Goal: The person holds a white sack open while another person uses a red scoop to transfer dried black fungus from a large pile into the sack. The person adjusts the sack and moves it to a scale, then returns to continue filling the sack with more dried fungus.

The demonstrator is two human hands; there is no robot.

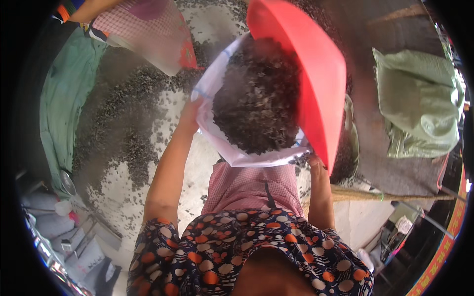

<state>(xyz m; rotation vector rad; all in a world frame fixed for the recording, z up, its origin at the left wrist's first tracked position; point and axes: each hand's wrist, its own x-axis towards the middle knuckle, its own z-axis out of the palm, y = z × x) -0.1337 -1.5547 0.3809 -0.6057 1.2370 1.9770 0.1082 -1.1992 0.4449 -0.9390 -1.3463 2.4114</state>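
A white woven sack (255, 161) stands open-mouthed before me, full of dark, crinkled dried pieces (255, 100) that look like dried black fungus. My left hand (198, 113) grips the left side of its rim. At the lower right rim, my right hand (316, 163) closes on the sack's edge, its fingers partly hidden. A large red plastic basin (322, 81) is tilted on its side over the sack's right half, its lower edge right beside my right hand. The basin is slightly blurred, and whatever supports its far end is mostly out of view.
A co-worker in a checked apron (137, 29) is at the upper left. Dark pieces (122, 111) are spread over the pale floor (200, 162). A green sheet (63, 107) borders them on the left. Green woven sacks (418, 103) lie on a brown surface (374, 155) at right.
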